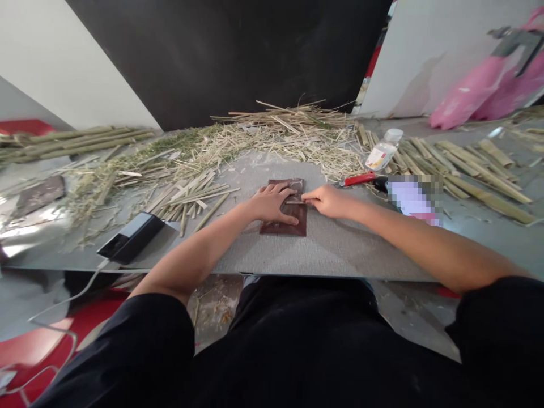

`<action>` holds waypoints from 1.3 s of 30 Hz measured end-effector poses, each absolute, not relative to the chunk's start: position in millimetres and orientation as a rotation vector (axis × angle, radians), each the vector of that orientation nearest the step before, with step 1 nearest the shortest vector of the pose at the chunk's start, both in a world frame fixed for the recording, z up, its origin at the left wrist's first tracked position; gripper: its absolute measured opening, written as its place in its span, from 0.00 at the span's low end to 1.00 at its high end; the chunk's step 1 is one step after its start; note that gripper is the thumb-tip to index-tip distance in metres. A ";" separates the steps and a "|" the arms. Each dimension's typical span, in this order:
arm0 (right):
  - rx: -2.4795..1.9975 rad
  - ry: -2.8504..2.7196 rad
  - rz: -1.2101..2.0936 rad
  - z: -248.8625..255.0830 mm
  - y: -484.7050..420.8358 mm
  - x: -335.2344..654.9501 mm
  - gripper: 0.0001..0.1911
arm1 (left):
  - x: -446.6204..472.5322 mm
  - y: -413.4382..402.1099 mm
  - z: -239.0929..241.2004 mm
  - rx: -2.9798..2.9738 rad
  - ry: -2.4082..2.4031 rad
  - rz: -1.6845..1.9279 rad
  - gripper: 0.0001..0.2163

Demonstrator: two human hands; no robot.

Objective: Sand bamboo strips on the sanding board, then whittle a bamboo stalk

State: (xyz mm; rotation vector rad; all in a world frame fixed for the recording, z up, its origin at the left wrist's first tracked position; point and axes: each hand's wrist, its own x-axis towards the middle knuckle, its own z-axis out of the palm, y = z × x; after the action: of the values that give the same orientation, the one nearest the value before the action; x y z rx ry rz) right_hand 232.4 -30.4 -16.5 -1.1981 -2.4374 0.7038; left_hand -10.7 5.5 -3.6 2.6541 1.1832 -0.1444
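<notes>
In the middle of the table lies a dark brown rectangular piece, flat and smooth-looking. Over its left part my left hand lies with the fingers spread and the thumb apart. My right hand is at the piece's right edge, its fingers pinched on one end of a thin pale strip. The strip runs across the brown piece toward my left hand. A red-handled tool lies just beyond my right hand.
Shavings and thin strips are heaped along the back. Split bamboo pieces and a clear bottle stand right, near pink spray bottles. A black box with a cable sits left. The table's front edge is close to my body.
</notes>
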 end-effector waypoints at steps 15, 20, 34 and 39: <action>-1.195 -2.470 0.679 -18.3 -28.9 237.3 0.14 | -10.8 5.7 -4.7 2.648 1.181 -0.132 0.51; -1.153 -2.499 0.693 -20.0 -27.2 237.2 0.15 | -9.6 5.5 -3.4 2.646 1.178 -0.144 0.51; -1.124 -2.583 0.588 -18.2 -28.1 235.6 0.15 | -9.2 4.8 -2.3 2.624 1.198 -0.160 0.51; -1.192 -2.542 0.570 -16.6 -29.0 238.8 0.15 | -8.8 4.4 -1.8 2.639 1.181 -0.142 0.51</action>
State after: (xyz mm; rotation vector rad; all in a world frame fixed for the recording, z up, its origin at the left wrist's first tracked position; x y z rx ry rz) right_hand 238.8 -29.0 -16.6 -1.1919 -2.5417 0.5697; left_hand -8.8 4.4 -1.8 2.6392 1.1813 -0.1420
